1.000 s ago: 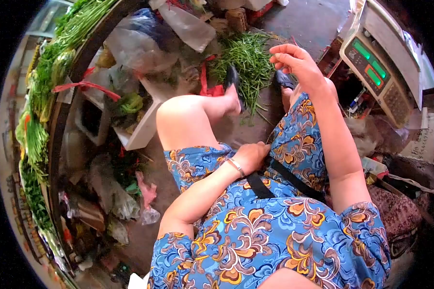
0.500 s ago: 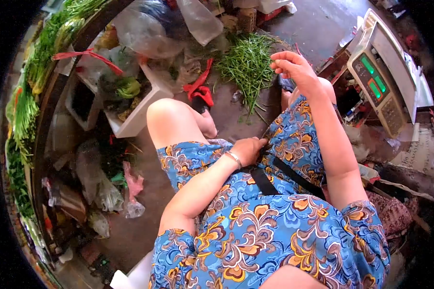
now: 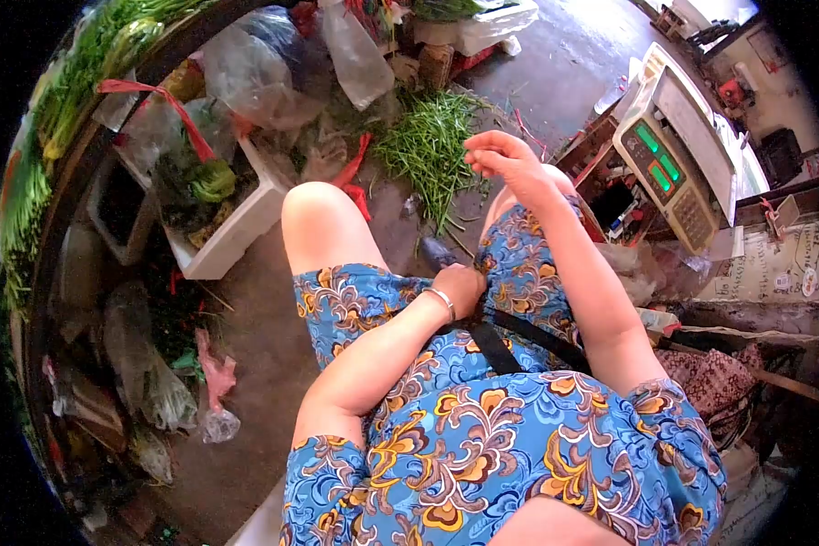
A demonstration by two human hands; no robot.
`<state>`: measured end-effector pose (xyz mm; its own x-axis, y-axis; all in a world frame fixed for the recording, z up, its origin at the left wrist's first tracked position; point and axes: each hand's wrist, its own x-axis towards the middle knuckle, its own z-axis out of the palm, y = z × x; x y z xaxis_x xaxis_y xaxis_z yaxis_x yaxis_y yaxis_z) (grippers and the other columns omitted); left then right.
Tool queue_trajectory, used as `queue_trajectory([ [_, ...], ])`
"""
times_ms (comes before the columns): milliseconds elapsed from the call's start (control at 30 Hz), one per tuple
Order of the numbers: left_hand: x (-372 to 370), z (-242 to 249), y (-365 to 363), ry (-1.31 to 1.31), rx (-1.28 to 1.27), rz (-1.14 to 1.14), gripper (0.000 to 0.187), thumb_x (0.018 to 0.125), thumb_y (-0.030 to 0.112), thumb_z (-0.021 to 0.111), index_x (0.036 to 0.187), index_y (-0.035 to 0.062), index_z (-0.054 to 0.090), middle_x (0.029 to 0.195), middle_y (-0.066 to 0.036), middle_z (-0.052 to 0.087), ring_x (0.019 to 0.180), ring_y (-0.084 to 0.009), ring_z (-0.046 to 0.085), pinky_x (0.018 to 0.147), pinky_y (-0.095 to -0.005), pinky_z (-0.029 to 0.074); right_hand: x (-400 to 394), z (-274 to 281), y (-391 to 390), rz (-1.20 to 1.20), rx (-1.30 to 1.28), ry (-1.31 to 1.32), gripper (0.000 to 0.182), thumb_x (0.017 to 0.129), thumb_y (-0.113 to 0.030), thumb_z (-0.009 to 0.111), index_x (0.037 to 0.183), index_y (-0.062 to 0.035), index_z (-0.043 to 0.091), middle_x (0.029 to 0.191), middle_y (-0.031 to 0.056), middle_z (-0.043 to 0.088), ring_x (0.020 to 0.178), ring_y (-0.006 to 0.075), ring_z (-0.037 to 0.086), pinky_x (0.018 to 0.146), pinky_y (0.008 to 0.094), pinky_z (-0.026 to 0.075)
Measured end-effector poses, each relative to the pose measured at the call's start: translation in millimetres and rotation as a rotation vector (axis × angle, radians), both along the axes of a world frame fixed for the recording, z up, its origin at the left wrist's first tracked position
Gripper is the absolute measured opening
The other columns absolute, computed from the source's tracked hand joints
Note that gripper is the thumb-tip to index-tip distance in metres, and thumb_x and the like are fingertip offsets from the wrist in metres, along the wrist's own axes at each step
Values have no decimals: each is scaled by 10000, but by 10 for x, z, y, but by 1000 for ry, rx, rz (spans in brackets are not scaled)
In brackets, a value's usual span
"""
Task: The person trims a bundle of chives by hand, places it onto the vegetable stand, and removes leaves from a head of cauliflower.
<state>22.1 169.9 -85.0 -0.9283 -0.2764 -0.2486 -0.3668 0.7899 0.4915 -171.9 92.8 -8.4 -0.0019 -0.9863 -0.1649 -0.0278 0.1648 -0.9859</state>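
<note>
My left hand [image 3: 460, 289], with a bracelet at the wrist, rests in my lap on the blue patterned dress [image 3: 464, 400] beside a black strap [image 3: 493, 349]. Its fingers are curled and largely hidden, so what they hold, if anything, cannot be made out. My right hand [image 3: 511, 166] is raised above my right knee, thumb and fingertips drawn together; anything between them is too small to tell. Just left of it, a pile of cut green stalks [image 3: 428, 136] lies on the floor.
At the right stands a scale [image 3: 673, 155] with green lit digits. A white foam box [image 3: 237, 237] holding greens and plastic bags [image 3: 264, 73] are at the left. Leafy vegetables [image 3: 55, 127] line the far left edge. A patterned cloth [image 3: 714, 378] lies at lower right.
The view has shifted, so the scale and stalks appear further left and lower. My right hand stays raised with its fingers together, and my left hand stays in my lap.
</note>
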Motion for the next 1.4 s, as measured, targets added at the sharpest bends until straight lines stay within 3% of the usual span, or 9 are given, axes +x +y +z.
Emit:
queue_trajectory([
  [233, 72, 199, -47, -166, 70, 43, 175, 785, 86, 598, 912, 44, 710, 957, -171, 701, 918, -337, 683, 737, -431, 557, 217, -26, -64, 41, -82, 4, 266, 903, -116, 602, 1145, -8, 632, 950, 53, 675, 809, 104, 589, 706, 235, 475],
  [367, 81, 136, -56, -124, 29, 40, 183, 768, 92, 628, 924, 27, 697, 963, -185, 696, 916, -336, 683, 746, -434, 555, 265, -9, 25, -1, -57, -86, 267, 904, -109, 603, 1153, -18, 626, 951, 48, 673, 833, 106, 586, 729, 234, 467],
  [433, 120, 67, -82, 10, 30, 92, 124, 709, 114, 664, 805, 40, 688, 894, -190, 684, 850, -366, 677, 717, -440, 556, 263, 93, 10, 40, -64, -39, 266, 912, -111, 597, 1162, -21, 616, 954, 50, 672, 839, 106, 585, 743, 231, 461],
  [533, 117, 2, -81, 87, 22, 92, 108, 727, 101, 642, 800, 31, 681, 859, -187, 681, 836, -366, 675, 708, -438, 554, 290, 380, 94, 68, -94, 32, 238, 952, -131, 574, 1165, -33, 617, 970, 26, 659, 869, 89, 581, 779, 238, 466],
  [700, 52, 16, -43, 23, 49, 10, 118, 763, 75, 615, 856, 48, 683, 840, -168, 685, 828, -360, 677, 689, -431, 549, 137, -25, 97, 13, 5, -45, 224, 945, -114, 570, 1150, -35, 615, 978, 34, 666, 840, 99, 594, 750, 243, 481],
  [833, 14, 70, 12, -120, 136, 96, 195, 823, 136, 584, 926, 51, 726, 963, -164, 711, 922, -332, 689, 732, -433, 555, 39, -142, -23, -43, 26, 136, 236, 900, -108, 618, 1115, -11, 633, 927, 51, 669, 803, 101, 581, 689, 227, 464],
  [933, -36, -59, -5, -110, 100, 45, 173, 815, 128, 589, 909, 37, 703, 936, -175, 706, 871, -353, 692, 681, -449, 552, -7, -209, -57, -16, 5, -37, 255, 894, -134, 638, 1124, -22, 632, 938, 52, 674, 788, 96, 573, 663, 231, 446],
  [1033, -122, -213, 40, -133, 82, 46, 186, 802, 117, 602, 932, 45, 713, 955, -159, 709, 882, -355, 690, 680, -459, 548, 6, -203, -111, -6, 82, 100, 257, 901, -160, 633, 1142, -69, 625, 967, 19, 683, 812, 81, 582, 693, 223, 445],
  [1400, -48, -50, -16, -127, 91, 73, 237, 705, 86, 690, 936, 115, 731, 961, -99, 719, 915, -309, 692, 689, -420, 551, 39, -249, -239, 61, 148, 182, 243, 939, -157, 574, 1151, -49, 621, 934, 16, 659, 778, 75, 570, 679, 215, 439],
])
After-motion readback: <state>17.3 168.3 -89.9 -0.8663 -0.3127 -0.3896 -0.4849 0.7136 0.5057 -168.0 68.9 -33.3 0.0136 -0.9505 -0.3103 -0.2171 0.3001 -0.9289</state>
